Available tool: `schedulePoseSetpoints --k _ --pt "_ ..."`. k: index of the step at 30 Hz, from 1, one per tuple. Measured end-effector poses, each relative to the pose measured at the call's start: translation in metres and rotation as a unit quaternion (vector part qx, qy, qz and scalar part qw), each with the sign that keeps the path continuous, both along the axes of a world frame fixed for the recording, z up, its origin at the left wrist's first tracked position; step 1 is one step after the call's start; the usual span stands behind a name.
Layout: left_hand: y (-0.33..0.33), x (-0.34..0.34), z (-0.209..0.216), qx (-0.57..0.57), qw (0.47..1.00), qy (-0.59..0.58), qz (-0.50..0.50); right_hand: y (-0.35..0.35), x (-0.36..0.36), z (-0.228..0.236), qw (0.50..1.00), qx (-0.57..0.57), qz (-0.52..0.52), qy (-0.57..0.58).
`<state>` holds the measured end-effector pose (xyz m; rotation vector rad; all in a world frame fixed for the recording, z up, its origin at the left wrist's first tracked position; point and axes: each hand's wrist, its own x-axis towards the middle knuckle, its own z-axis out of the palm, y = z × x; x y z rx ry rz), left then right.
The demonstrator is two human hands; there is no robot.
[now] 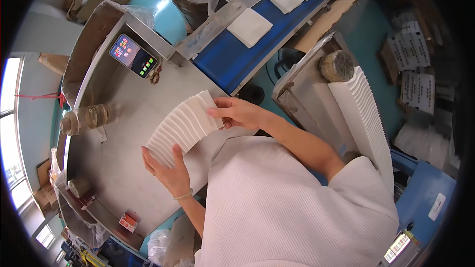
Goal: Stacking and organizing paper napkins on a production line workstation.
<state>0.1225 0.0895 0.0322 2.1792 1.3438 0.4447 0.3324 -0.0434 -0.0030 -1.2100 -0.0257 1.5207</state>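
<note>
Between my two hands, a curved, fanned row of folded white napkins (182, 127) is held just over the metal table. My left hand (169, 172) grips its lower left end, with the thumb on the near side and the fingers at the end. At the upper right end, my right hand (240, 112) pinches the last napkins between thumb and fingers. Similar flat white squares (250, 27) lie spaced out on a blue conveyor belt (217, 66) beyond my right hand.
A phone (132, 55) lies at the table's far rim. A bottle (85, 119) lies at the left, and a small red-and-white box (128, 221) sits near the lower left. To my right, a metal tray (316, 101) holds a long row of white napkins (363, 118) and a round brown roll (336, 66).
</note>
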Motion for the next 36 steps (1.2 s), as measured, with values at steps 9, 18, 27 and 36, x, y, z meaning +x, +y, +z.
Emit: schedulePoseSetpoints --k 9,18,27,36 --pt "-0.007 0.013 0.007 -0.059 0.998 -0.032 -0.019 0.014 -0.004 -0.015 0.964 -0.002 -0.121 -0.237" --pt "-0.013 0.023 0.006 0.009 0.999 0.032 0.01 0.009 -0.014 -0.001 0.998 0.014 -0.004 -0.064" --pt "-0.023 0.036 -0.004 0.059 0.992 0.108 0.03 0.018 -0.005 -0.001 0.979 -0.001 -0.051 -0.199" --pt "-0.019 0.043 0.004 0.051 0.989 0.131 0.04 0.03 -0.02 -0.003 0.972 0.081 -0.12 -0.186"
